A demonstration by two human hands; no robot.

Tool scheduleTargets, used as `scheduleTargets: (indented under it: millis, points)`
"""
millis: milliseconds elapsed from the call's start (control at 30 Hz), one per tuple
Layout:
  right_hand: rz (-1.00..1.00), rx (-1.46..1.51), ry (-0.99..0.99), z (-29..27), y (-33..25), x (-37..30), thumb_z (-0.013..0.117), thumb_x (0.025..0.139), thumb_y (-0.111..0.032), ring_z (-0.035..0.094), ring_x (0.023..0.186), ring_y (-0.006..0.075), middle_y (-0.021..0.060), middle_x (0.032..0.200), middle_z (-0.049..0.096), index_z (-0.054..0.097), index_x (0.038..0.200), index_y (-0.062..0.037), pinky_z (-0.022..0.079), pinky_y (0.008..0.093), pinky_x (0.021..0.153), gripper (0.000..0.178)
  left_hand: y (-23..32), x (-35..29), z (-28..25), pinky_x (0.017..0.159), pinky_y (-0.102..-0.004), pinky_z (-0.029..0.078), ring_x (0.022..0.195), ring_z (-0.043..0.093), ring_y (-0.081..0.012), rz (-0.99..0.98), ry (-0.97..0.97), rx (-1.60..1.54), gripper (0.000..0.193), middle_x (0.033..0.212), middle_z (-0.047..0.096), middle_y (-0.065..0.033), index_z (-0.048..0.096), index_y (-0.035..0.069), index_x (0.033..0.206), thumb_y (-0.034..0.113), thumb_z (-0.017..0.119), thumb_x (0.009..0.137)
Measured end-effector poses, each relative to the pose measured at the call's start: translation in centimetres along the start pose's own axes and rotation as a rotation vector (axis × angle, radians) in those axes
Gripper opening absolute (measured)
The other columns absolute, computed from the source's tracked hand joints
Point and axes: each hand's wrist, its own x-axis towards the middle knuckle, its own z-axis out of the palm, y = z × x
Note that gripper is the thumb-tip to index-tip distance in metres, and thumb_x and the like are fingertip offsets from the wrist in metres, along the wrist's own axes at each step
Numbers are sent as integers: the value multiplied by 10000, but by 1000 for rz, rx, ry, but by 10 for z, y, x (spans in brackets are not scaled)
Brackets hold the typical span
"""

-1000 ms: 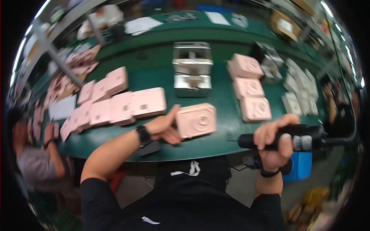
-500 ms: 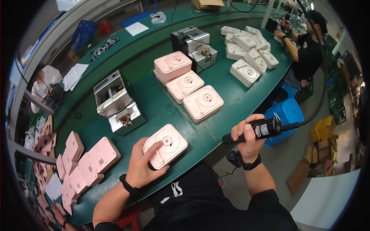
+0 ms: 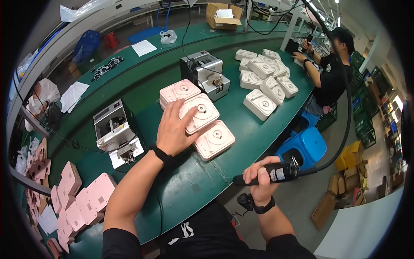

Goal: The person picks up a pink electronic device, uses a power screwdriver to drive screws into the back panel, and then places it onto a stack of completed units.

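My left hand (image 3: 172, 129) grips a pink record-player-shaped casing (image 3: 205, 117) by its near left side, thumb and fingers spread around it. This casing rests among other pink casings, between one behind (image 3: 183, 89) and one in front (image 3: 217, 140); whether it lies on another is hidden. Off the bench's front edge, my right hand (image 3: 264, 179) is wrapped around a black electric screwdriver (image 3: 282, 172). The tool lies nearly level, its tip pointing left and its cable (image 3: 345, 125) rising at the right.
Two silver box-shaped machines (image 3: 115, 129) (image 3: 211, 73) stand on the green bench (image 3: 185, 194). Pink casings lie flat side up (image 3: 97, 196) at left. White casings (image 3: 260, 105) are piled at far right, near a co-worker (image 3: 336, 64). A blue stool (image 3: 306, 144) stands beside the bench.
My left hand has carried the pink casing from the bench's near edge, away from me, to the group of pink casings. The view has shifted; my right hand still holds the screwdriver.
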Motion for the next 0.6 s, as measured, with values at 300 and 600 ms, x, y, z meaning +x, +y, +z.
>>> scheduleTargets:
  millis: [300,600]
  points:
    - [88,12,-84,15,9,10,559,865,-58,470,497,156,80,645,515,421,1057,-58,462,310,521,237,-2,-29,-36,1064,-477,389,1261,456,-413,-97,-23,24,652,1352,469,-229,576,110,1294,323,807,723]
    - [93,30,-127,-6,16,34,519,985,-242,420,515,116,19,678,465,479,1103,-88,364,260,511,198,-20,-204,-159,1087,-488,354,1274,444,-430,-528,-124,351,725,1388,444,-261,498,59,1359,373,772,766]
